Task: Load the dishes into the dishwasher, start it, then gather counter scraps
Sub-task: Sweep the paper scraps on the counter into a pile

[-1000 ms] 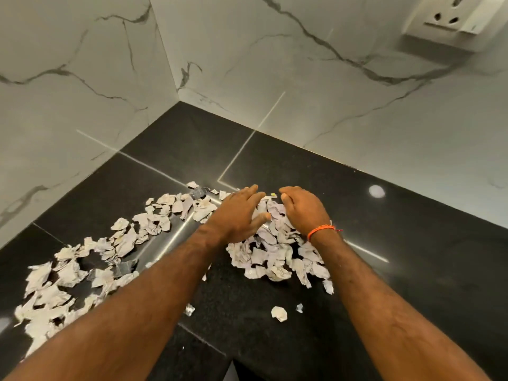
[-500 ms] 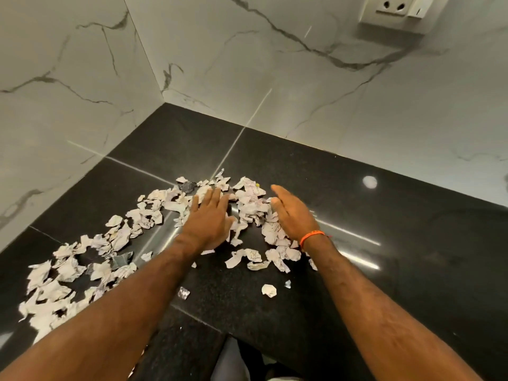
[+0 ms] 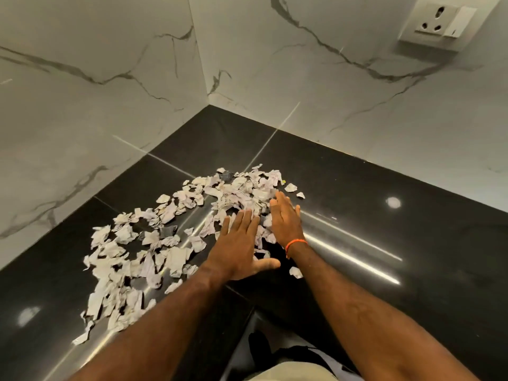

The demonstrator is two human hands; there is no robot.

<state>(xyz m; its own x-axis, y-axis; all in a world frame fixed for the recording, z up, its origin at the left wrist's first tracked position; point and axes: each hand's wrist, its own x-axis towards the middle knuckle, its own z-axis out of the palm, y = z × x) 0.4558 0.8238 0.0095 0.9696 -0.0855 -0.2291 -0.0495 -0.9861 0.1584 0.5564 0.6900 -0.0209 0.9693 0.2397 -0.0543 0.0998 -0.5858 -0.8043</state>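
Observation:
Torn white paper scraps [image 3: 176,232] lie spread across the black counter [image 3: 384,243], from the far corner down toward the near left. My left hand [image 3: 239,248] lies flat on the counter with straight fingers, its fingertips touching the far cluster of scraps. My right hand [image 3: 286,218], with an orange band at the wrist, stands on its edge just to the right of that cluster, fingers straight. Some scraps sit between the two hands. One loose scrap [image 3: 295,272] lies near my right forearm.
White marble walls [image 3: 110,92] meet at the corner behind the counter. A wall socket [image 3: 437,23] sits at the upper right. The counter's near edge [image 3: 247,312] drops off between my forearms.
Both hands have spread apart from the pile they cupped and reached farther toward the corner. The gathered heap has loosened, and the view has shifted so the scraps sit more to the left.

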